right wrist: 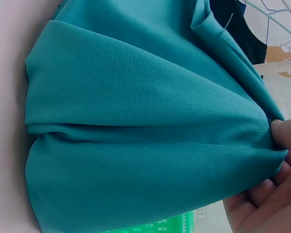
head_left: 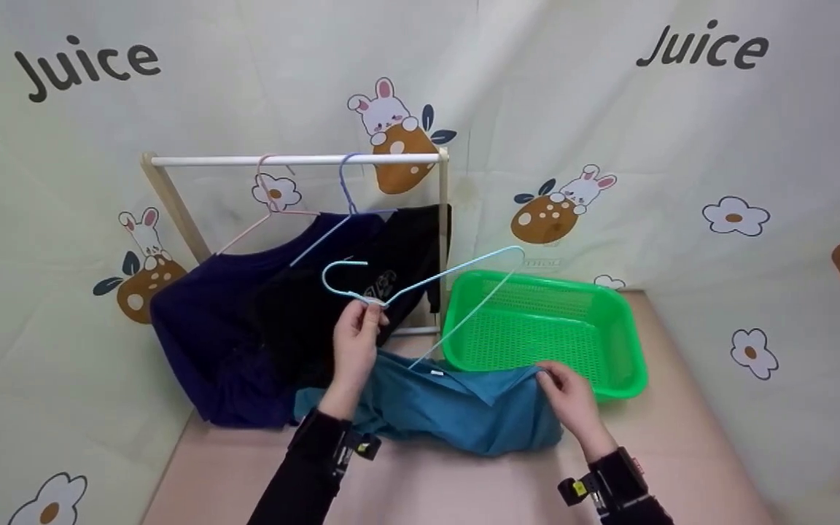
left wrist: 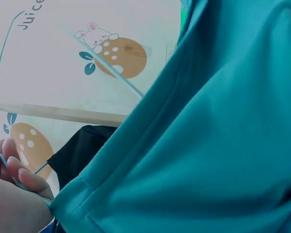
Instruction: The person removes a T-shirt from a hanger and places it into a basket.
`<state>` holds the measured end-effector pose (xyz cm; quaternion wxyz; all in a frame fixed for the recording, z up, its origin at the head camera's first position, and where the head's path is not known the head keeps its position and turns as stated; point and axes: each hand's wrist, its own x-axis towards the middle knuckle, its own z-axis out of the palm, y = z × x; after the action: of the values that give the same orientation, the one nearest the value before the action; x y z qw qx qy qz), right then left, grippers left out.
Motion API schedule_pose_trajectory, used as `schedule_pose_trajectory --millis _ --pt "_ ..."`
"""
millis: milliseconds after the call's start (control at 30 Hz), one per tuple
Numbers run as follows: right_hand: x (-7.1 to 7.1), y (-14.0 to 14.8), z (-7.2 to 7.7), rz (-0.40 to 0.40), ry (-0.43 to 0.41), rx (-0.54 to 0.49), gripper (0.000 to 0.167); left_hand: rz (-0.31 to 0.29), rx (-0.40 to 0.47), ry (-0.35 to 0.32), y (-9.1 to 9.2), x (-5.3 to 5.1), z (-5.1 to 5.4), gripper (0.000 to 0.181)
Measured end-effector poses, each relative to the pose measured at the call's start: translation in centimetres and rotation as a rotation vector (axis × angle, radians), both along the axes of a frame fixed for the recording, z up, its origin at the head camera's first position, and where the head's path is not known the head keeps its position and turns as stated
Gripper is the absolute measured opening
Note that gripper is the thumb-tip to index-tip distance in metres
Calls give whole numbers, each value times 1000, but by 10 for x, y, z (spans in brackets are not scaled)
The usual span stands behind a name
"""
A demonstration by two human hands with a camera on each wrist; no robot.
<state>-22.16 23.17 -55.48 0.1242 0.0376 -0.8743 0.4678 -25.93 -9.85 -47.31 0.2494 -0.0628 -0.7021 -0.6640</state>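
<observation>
My left hand (head_left: 356,339) pinches a light blue wire hanger (head_left: 456,275) just below its hook. One side of the hanger rises to the right, and its long bar slants down to the neckline of a teal garment (head_left: 478,415). My right hand (head_left: 573,401) pinches the garment's upper edge at the right and holds it raised, its lower part bunched over the table. In the left wrist view, the fingers (left wrist: 31,182) curl round the hanger beside the teal cloth (left wrist: 199,145). In the right wrist view, thumb and fingers (right wrist: 286,133) grip a fold of it.
Behind my left hand stands a rack with a white rail (head_left: 223,160). A navy garment (head_left: 208,343) on a pink hanger (head_left: 245,232) and a black one (head_left: 303,313) on a purple hanger (head_left: 348,191) hang there. A green basket (head_left: 631,350) sits at the right on the table (head_left: 690,437).
</observation>
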Motion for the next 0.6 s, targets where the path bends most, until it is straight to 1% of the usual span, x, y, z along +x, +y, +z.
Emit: schedule_pose_trajectory --millis 67,200,300,400,467,600 --pt "-1 -1 -2 5 -2 -2 17 -21 24 -8 3 1 2 17" --pt "-1 -3 -5 19 -9 13 17 -45 56 -14 8 12 18 17" --pt "-1 -4 -8 26 -11 29 16 -36 50 21 10 20 29 17" --pt "0 -3 -11 36 -18 33 16 -16 43 64 8 22 34 17" --pt "0 -3 -14 38 -13 42 16 3 36 90 6 21 36 16" --pt "0 -1 -15 29 -12 38 15 45 32 108 -1 19 38 15"
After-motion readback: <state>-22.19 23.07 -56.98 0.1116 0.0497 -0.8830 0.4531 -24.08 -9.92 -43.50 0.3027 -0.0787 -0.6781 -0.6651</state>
